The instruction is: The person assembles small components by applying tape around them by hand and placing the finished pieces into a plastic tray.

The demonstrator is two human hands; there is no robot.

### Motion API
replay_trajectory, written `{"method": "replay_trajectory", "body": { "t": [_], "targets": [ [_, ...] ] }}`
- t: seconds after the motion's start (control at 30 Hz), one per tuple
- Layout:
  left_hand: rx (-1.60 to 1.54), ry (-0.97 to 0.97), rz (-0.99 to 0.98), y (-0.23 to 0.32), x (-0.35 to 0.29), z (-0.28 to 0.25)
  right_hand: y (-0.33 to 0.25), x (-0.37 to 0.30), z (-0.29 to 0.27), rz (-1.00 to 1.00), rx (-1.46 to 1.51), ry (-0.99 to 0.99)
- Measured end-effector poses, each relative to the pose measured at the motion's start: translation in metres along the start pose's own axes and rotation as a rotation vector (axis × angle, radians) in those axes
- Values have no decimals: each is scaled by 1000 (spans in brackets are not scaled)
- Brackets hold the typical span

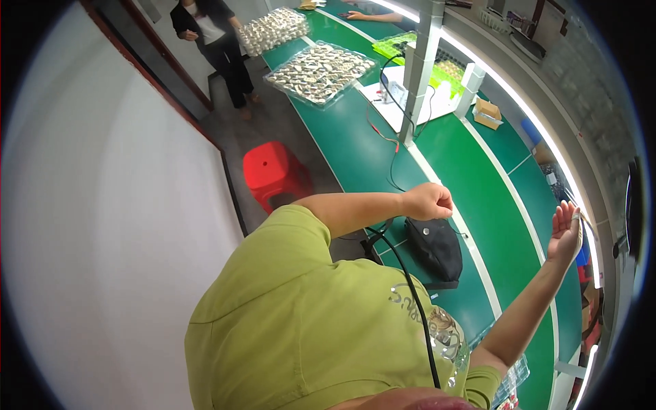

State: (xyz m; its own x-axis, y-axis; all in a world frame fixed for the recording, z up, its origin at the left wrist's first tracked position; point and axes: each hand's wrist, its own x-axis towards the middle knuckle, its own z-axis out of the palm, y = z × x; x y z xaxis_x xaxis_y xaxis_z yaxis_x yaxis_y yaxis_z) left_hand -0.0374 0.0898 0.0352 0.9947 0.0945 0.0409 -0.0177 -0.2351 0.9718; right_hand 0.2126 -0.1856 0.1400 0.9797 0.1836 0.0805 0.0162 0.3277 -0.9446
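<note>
Fingers of my left hand (429, 201) are curled shut at centre frame, perhaps pinching a thin black cord, though I cannot tell for sure. Just below it the black pouch (435, 247) lies on the green surface (471, 178), not lifted. My right hand (566, 232), spread open, is raised at right, well apart from the pouch.

Green bench (471, 178): black pouch (435, 247), clear trays (320, 72).
</note>
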Motion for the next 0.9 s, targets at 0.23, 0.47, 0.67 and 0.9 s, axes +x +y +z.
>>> {"method": "replay_trajectory", "body": {
  "t": [0.23,0.47,0.67,0.9],
  "targets": [
    [48,54,-37,-4,-12,-13,13,-20,10,28,-37,-51],
    [2,70,-98,-16,-9,-22,27,-95,30,119,-228,-204],
    [-67,-10,-102,-24,8,-12,-74,-207,77,-888,-149,-1206],
    [-78,-93,-172,-31,23,-12,-59,-242,71,-1331,-48,-674]
  ]
}}
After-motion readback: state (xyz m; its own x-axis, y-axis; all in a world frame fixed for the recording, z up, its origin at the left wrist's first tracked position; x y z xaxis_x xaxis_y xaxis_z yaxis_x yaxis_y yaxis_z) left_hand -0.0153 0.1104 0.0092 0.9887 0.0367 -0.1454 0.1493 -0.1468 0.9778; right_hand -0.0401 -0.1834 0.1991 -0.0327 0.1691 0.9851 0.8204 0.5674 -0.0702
